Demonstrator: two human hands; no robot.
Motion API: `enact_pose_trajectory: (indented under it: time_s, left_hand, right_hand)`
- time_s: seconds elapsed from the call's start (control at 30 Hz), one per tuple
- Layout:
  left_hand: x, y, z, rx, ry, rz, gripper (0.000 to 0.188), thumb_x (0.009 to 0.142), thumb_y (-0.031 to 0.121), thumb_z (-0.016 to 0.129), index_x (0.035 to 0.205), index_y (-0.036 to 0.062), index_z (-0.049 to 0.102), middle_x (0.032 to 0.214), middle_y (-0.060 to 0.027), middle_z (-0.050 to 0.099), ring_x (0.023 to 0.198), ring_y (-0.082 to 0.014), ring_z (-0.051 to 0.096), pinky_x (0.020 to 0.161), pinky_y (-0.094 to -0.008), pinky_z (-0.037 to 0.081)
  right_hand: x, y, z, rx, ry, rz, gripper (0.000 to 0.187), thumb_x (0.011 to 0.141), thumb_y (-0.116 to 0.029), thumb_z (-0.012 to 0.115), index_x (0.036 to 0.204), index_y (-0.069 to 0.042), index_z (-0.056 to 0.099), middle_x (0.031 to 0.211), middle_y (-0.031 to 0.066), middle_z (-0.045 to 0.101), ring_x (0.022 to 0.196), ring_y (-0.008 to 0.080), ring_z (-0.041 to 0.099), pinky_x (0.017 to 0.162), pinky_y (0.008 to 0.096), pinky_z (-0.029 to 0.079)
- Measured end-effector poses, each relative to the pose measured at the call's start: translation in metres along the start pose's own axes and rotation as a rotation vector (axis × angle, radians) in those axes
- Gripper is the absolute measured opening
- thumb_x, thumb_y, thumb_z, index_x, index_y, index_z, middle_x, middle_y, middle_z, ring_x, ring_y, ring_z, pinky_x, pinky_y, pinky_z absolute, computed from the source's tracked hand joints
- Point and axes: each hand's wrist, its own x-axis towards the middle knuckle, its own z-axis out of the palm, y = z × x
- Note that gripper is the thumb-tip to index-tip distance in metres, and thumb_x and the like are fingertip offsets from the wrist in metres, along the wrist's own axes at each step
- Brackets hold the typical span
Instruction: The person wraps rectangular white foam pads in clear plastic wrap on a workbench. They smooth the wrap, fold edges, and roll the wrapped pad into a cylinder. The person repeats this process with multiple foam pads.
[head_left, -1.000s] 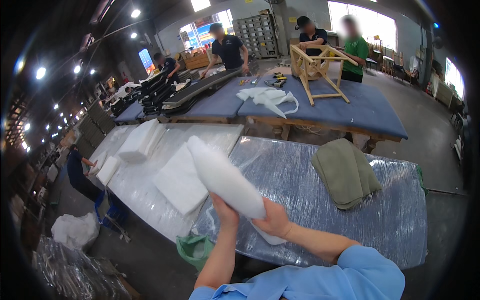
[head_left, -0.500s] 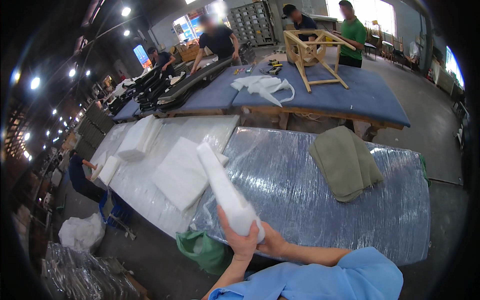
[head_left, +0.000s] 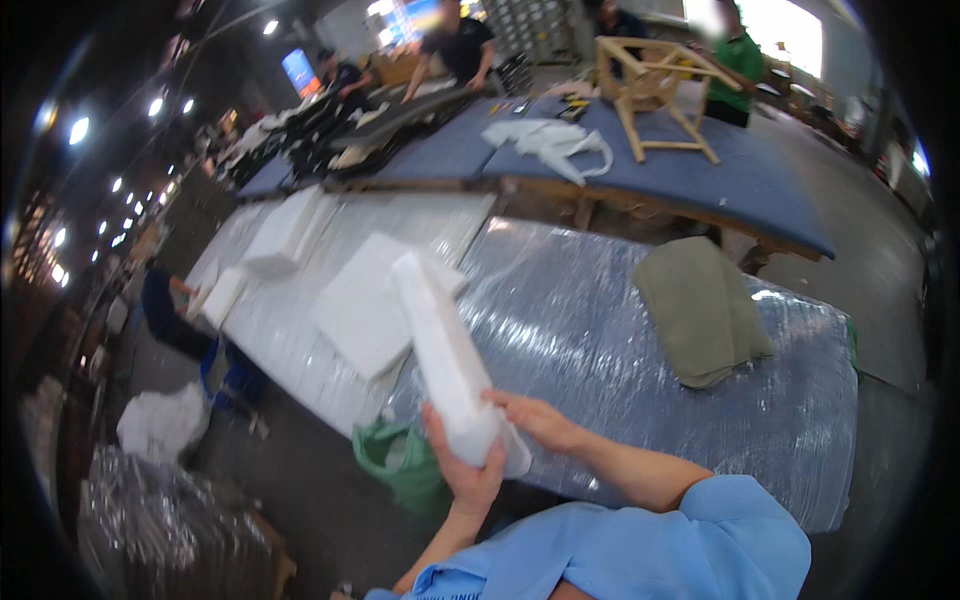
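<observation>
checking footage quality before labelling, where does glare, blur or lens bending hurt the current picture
Head view: white glare streaks the glossy, plastic-wrapped blue-grey tabletop; head view: the bright white window is washed out; head view: blur softens the long white folded padding and the folded olive-green cloth; head view: fisheye distortion curves edges toward the dark rim.
</observation>
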Motion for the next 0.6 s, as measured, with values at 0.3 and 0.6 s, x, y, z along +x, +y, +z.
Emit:
enact_pose_trajectory:
  time_s: [0.3, 0.6]
  left_hand:
    - [0.014, -0.015, -0.04, -0.028, -0.221, 0.063, 0.104, 0.093, 0.041, 0.078, 0.165, -0.0009, 0.015, 0.17, -0.0318, 0.013, 0.159, -0.0465, 0.015, 0.127, -0.0553, 0.018]
    - [0.097, -0.033, -0.081, -0.23, -0.743, 0.195, 0.086, 0.082, 0.018, 0.064, 0.162, 0.0013, 0.036, 0.169, -0.0202, 0.032, 0.16, -0.0489, 0.011, 0.129, -0.0562, 0.011]
  right_hand:
    - [-0.003, -0.017, 0.024, -0.07, 0.073, -0.108, 0.093, 0.101, -0.061, 0.06, 0.164, -0.002, 0.023, 0.158, 0.0217, 0.044, 0.147, 0.0323, 0.042, 0.123, 0.045, 0.03]
    - [-0.022, -0.026, 0.07, -0.643, 0.489, -0.283, 0.087, 0.078, -0.05, 0.091, 0.138, -0.009, 0.044, 0.153, 0.0298, 0.045, 0.138, 0.0407, 0.053, 0.11, 0.0464, 0.046]
